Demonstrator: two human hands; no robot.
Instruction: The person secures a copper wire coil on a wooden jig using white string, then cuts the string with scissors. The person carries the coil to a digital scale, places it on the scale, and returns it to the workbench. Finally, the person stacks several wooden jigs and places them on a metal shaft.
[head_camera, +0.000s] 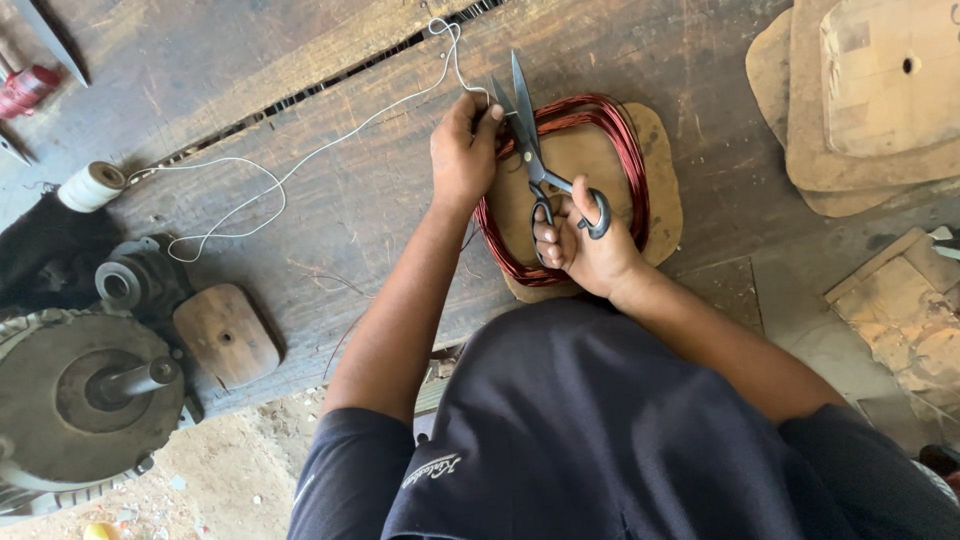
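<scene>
A: Which tool does the right hand (590, 250) carry?

B: Black scissors (535, 165); thumb and fingers pass through the loop handles, closed around them; the blades stand parted and point away from the person, just beside the left hand's fingers.

A: And the left hand (462, 150)?

B: Curled shut, pinching a white string (300, 165) at the far left edge of a coil of reddish copper wire (625, 150); whether the string is wound about the coil there cannot be told, as the fingers hide it.

A: Position of the coil?

B: Flat on a rounded wooden board (665, 190), which rests on the dark wooden counter (380, 190) directly before the person; both hands work over its left half, close together.

A: Course of the string?

B: From the pinching fingers it loops up past the scissor tips, then trails leftward across the counter in slack curves to a white spool (90, 187) near the left edge.

A: Surroundings?

B: Lower left, a grey motor housing with a shaft (80, 395) and a small rounded wooden block (225, 335) with a central hole; upper right, a stack of wooden formers (870, 100); a slot (320, 80) runs diagonally through the counter beyond the hands.
</scene>
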